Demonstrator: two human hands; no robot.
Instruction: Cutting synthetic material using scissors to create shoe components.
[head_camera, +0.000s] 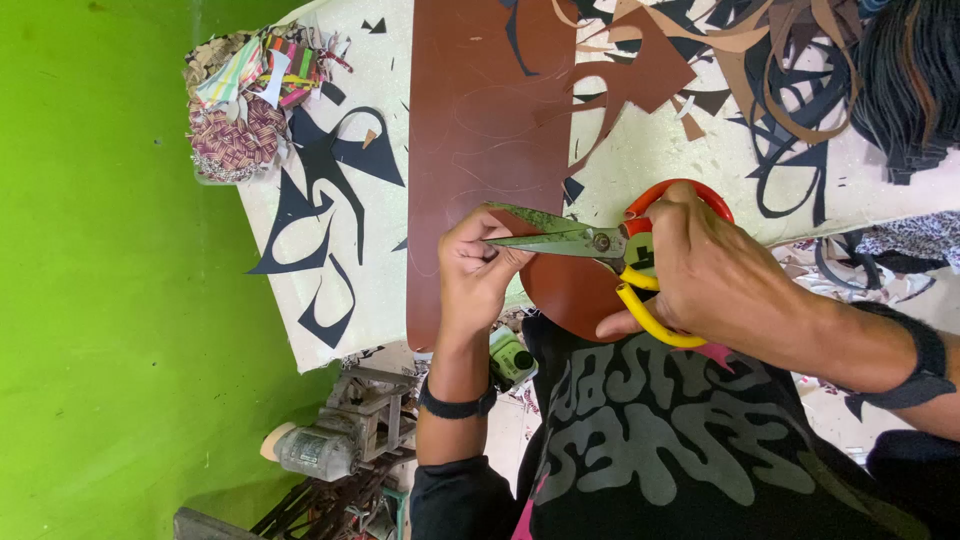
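Hands both busy at centre frame: right hand (700, 265) is closed thru the red-and-yellow loops of the big steel scissors (580, 242), blades part-open and pointing toward 9 o'clock. Left hand (475, 270) pinches the edge of the long reddish-brown leather sheet (480, 120) right by the blade tips, fingers curled tight on it. Sheet runs from 12 o'clock down to the hands, lying on the pale bench (660, 150); a rounded brown piece (565, 290) hangs below the blades, just over the person's dark shirt.

Judgement: to cut well, keep the leather taut w/ the left pinch, fingertips clear of the blades, feed the curve slowly, long bites near the pivot rather than tip snips.

Containers: at 10 o'clock, what looks like a woven basket (235, 145) sits on the bench corner, heaped w/ striped multicolour fabric scraps (255, 70). Black and brown offcuts (800, 60) lie loose toward 1 o'clock, in no container.
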